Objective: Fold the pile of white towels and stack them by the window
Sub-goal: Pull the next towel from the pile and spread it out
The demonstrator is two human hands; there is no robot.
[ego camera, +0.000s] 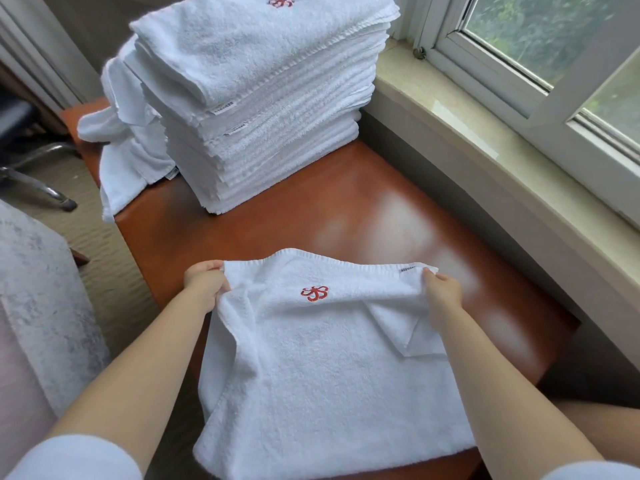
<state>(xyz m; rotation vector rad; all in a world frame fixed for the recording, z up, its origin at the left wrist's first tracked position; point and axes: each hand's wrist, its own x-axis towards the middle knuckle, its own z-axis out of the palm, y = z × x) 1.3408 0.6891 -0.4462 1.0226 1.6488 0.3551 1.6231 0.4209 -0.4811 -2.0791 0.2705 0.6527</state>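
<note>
A: Though only cloth, tricky to fold? Left side first, please.

B: Out at 10 o'clock, loose towels, all crumpled, hanging off the edge of the brown table. Soft and floppy. Not folded yet.

A: And the left hand?

B: Down at 8 o'clock. Fingers curled tight, pinching the far left corner of the towel.

A: Behind that?

B: Up at 12 o'clock, a tall stack of folded towels, close beside the window sill. Very high, maybe wobbly. Best to lay the next one on top flat and gently.

A: Now the towel in the middle. Heavy?

B: Probably light. Thick and fluffy, bends anywhere, can't break. Spread at 6 o'clock on the near end of the table, near edge drooping over, red mark facing up. Fuzzy, so likely not slippery.

A: Right hand?

B: Over at 4 o'clock. Fingers curled too, pinching the far right corner, by the little label. One flap bunched up just under there.

A: Best place to hold?

B: Right at the corners, like now. Pull tight, or expect a saggy middle.

A: Farthest right?

B: Window at 2 o'clock.
</note>
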